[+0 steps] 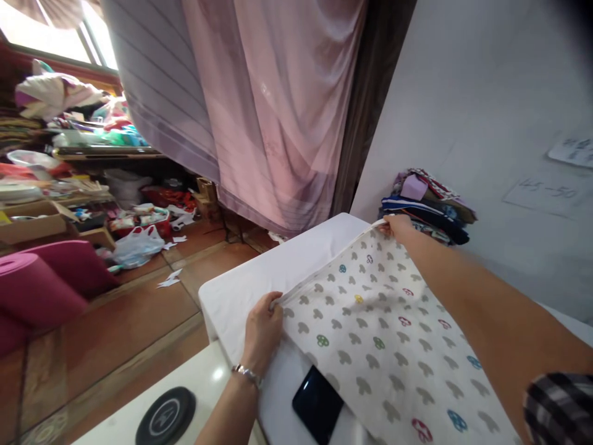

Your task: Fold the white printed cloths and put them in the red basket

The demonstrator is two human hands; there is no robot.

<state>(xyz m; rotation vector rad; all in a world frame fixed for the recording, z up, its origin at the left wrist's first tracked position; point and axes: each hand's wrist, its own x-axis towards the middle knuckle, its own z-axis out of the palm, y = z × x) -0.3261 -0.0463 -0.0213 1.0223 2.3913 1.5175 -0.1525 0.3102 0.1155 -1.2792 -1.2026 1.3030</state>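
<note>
A white cloth printed with grey and coloured mushrooms (380, 334) stretches over a white-covered table (259, 272). My left hand (264, 330), with a silver bracelet at the wrist, pinches the cloth's near-left corner. At the far-right corner, my right hand (393, 225) grips the same hemmed edge, so that edge runs fairly straight between the two hands. A dark phone-like slab (317, 405) lies on the table just right of my left forearm, partly under the cloth's side.
Folded clothes (421, 207) are stacked by the wall at the table's far right. A round black disc (165, 419) sits on a cream surface at lower left. Pink rolled mats (41, 284), a plastic bag (139, 246) and boxes stand on the tiled floor. A pink curtain (282, 111) hangs behind.
</note>
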